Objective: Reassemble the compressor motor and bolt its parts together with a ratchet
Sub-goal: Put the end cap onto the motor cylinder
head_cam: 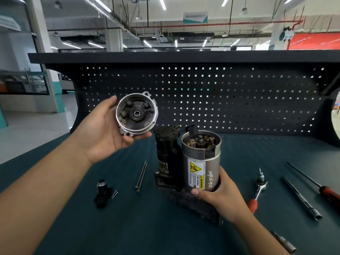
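My left hand (108, 131) holds up the round silver motor end cap (137, 114), its dark inside with a centre bearing facing me, above and left of the motor. The silver motor can (202, 159) stands upright on the black compressor body (169, 157), its open top showing brushes and the shaft. My right hand (220, 196) grips the can's lower end near the yellow warning label. Two long bolts (141, 175) lie on the mat left of the compressor. The red-handled ratchet (257, 192) lies to the right.
A small black fitting (102, 193) and short screws (115, 194) lie at the left on the green mat (110, 227). A long socket extension (301, 197), a red-handled screwdriver (320, 186) and another metal tool (284, 242) lie at the right. A dark pegboard (239, 100) backs the bench.
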Action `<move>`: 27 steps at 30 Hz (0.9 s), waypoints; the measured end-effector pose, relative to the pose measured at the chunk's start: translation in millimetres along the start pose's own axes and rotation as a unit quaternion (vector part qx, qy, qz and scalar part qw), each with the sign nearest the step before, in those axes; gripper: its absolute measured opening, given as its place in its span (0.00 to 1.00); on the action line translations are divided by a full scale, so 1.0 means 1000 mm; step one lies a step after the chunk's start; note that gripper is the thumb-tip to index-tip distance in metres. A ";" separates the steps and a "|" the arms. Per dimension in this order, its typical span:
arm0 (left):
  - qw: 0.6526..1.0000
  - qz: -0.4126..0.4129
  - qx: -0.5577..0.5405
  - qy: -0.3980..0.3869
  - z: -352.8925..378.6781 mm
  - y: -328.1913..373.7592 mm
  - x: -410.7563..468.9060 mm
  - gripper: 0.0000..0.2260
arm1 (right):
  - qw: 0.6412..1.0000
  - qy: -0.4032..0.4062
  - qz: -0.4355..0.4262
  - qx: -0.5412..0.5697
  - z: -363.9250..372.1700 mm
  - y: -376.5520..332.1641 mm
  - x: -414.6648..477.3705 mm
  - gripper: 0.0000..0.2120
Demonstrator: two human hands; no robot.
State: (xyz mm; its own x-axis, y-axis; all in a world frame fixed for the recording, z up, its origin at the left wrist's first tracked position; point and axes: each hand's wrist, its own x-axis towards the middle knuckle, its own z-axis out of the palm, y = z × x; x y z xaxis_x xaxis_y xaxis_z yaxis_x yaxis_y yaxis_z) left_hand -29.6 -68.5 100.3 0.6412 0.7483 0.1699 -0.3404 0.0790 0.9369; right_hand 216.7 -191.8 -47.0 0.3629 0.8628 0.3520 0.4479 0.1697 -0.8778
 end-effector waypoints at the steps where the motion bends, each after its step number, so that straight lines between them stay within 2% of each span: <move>1: 1.000 -0.001 0.009 -0.017 0.006 0.001 0.000 0.23 | 1.000 0.000 0.003 -0.001 0.000 0.000 0.000 0.28; 8: 0.991 -0.005 0.076 -0.111 0.047 0.004 0.002 0.24 | 1.000 -0.002 0.010 -0.003 0.000 0.001 -0.001 0.29; 12: 0.989 -0.034 0.037 -0.136 0.069 -0.001 0.010 0.28 | 1.000 -0.003 0.014 -0.006 0.001 0.000 -0.001 0.33; 14: 0.992 -0.034 0.037 -0.117 0.079 -0.002 0.015 0.28 | 1.000 -0.003 0.016 -0.010 0.001 0.000 -0.001 0.33; 18: 0.988 -0.010 0.150 -0.032 0.099 0.000 0.029 0.20 | 1.000 -0.002 0.020 -0.017 0.002 0.001 0.000 0.33; 20: 0.972 0.004 0.236 0.002 0.109 0.002 0.038 0.19 | 1.000 -0.002 0.022 -0.018 0.002 0.001 0.000 0.33; 23: 0.919 0.078 0.387 0.021 0.122 0.004 0.055 0.24 | 1.000 -0.004 0.023 -0.018 0.002 0.001 0.000 0.34; 24: 0.903 0.102 0.417 0.020 0.127 0.003 0.058 0.25 | 1.000 -0.005 0.024 -0.018 0.001 0.001 0.000 0.35; 27: 0.885 0.150 0.440 -0.017 0.138 -0.003 0.068 0.23 | 0.999 -0.006 0.026 -0.018 0.002 0.002 0.000 0.34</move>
State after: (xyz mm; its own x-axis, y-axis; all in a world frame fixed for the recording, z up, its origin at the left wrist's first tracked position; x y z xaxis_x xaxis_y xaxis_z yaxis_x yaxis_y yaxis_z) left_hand 109.8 -108.5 150.7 0.6386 0.6267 0.4466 0.1594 -0.6754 0.7200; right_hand 216.1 -190.7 -49.2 0.3765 0.8757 0.3023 0.4581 0.1076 -0.8824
